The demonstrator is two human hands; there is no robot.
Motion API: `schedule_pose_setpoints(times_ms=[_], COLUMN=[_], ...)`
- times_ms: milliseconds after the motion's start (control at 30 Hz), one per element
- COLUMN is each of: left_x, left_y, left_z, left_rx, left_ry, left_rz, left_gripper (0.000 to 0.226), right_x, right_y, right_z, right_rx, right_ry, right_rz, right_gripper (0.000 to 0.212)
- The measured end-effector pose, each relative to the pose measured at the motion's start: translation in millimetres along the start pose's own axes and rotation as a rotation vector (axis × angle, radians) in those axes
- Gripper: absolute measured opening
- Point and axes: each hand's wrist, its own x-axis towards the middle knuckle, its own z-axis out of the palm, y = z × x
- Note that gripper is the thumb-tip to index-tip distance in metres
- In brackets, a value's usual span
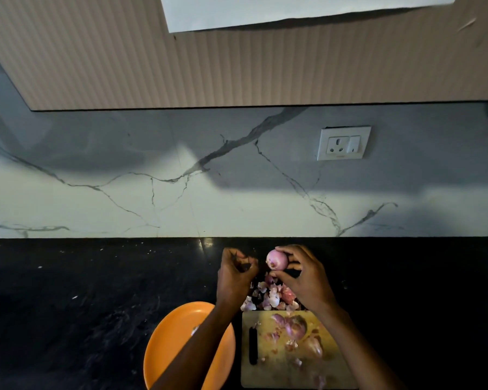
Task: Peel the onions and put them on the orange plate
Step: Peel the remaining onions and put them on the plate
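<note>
Right hand (307, 274) pinches peeled onion (276, 259) above peel heap (271, 298), scraps drop there; left hand (235, 273) curled, contents unclear; orange plate (166, 344) lower centre.

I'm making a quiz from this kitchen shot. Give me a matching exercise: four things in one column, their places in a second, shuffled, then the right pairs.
Things:
1. onion
2. orange plate
3. pile of peels
4. knife

Places:
A. on the black counter, beyond the cutting board
B. on the left part of the cutting board
C. held in the right hand, above the counter
D. on the counter left of the cutting board, under the left forearm

Pairs: 1-C, 2-D, 3-A, 4-B
</note>
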Motion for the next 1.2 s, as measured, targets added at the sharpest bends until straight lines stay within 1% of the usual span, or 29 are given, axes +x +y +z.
schedule_pose_setpoints(times_ms=[100,200,300,367,500,633,767,867,900,933,1000,1100,1200], left_x=[1,-3,-4,-4,-6,-5,1,7,7,8,7,6,4], left_y=[-3,3,6,6,8,9,3,-9,-12,-14,-13,0,18], left_z=[-4,-1,4,6,8,8,3,-4,-5,-7,-7,-7,-5], left_rx=[-0.035,-0.081,-0.104,-0.085,-0.050,-0.006,0.051,0.064,0.065,0.070,0.083,0.091,0.010], left_ry=[-0.014,-0.062,-0.104,-0.087,-0.038,-0.063,-0.030,-0.023,-0.040,-0.061,-0.113,-0.210,-0.346], left_rz=[-0.036,0.000,0.012,0.007,0.021,0.031,0.001,-0.064,-0.082,-0.095,-0.097,-0.052,0.012], left_gripper=[0.024,0.022,0.028,0.030,0.026,0.028,0.023,0.012,0.007,0.007,0.011,0.017,0.022], right_x=[0,-2,-3,-3,-3,-3,-3,-2,-1,0,2,5,7], right_y=[-1,-1,-1,-1,0,1,0,-4,-5,-5,-6,-6,-9], right_z=[0,2,2,2,2,3,2,0,-2,-2,-4,-6,-9], right_rx=[0.022,0.037,0.056,0.048,0.016,0.017,0.089,0.214,0.270,0.314,0.368,0.420,0.447], right_ry=[0.000,-0.004,0.000,0.002,0.001,-0.003,0.013,0.000,-0.013,-0.022,-0.037,-0.084,-0.136], right_rz=[0.018,0.024,0.027,0.019,-0.010,-0.024,0.037,0.134,0.171,0.200,0.230,0.254,0.272], right_gripper=[0.051,0.051,0.050,0.050,0.048,0.049,0.052,0.052,0.051,0.051,0.048,0.040,0.041])
